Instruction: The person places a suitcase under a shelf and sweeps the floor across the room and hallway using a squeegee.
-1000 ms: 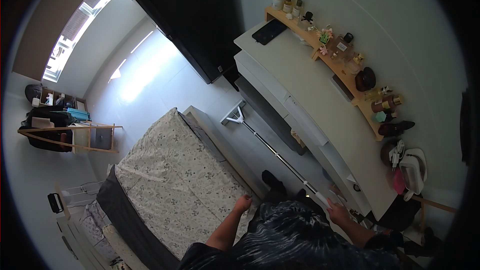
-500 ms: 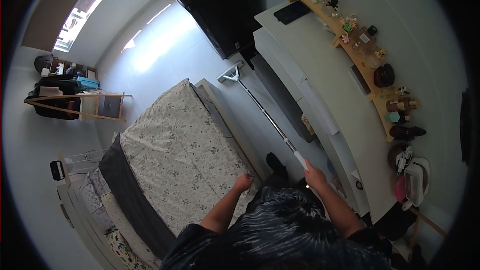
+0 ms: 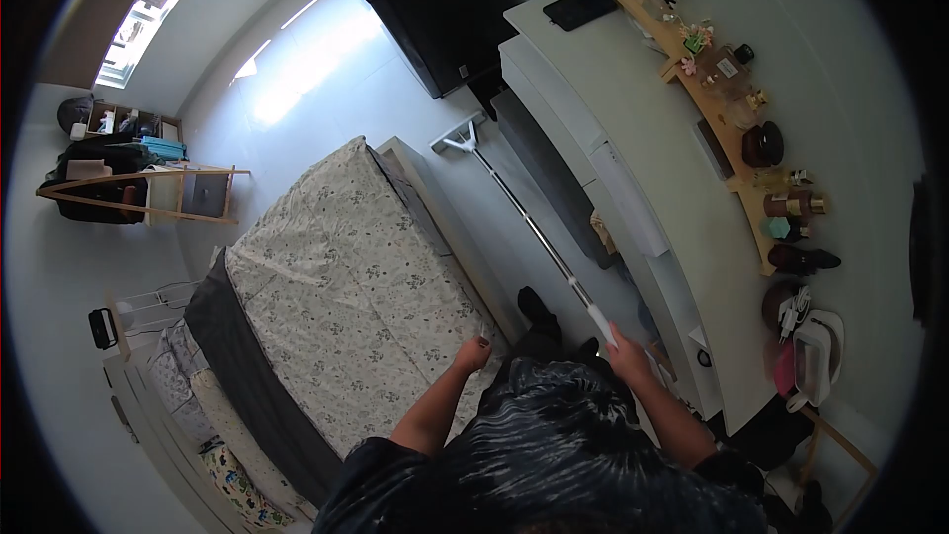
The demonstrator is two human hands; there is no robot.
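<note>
My right hand is wrapped round the white grip of a long mop. Its silver pole slants up and to the left, and the flat mop head rests on the floor between the bed frame and the grey bench. Over the near edge of the bed, my left hand has its fingers curled together; whatever is between them is too small to make out. Beneath that hand lies the floral bedspread.
To the right stands a white dresser with bottles on a wooden riser. A grey bench sits under it. A black cabinet is beyond. Far left is a wooden rack. My foot is beside the bed.
Since one second ago the mop head has moved farther forward along the floor, and my right hand has moved forward with the grip. Over the last half second little differs besides a slight view shift.
</note>
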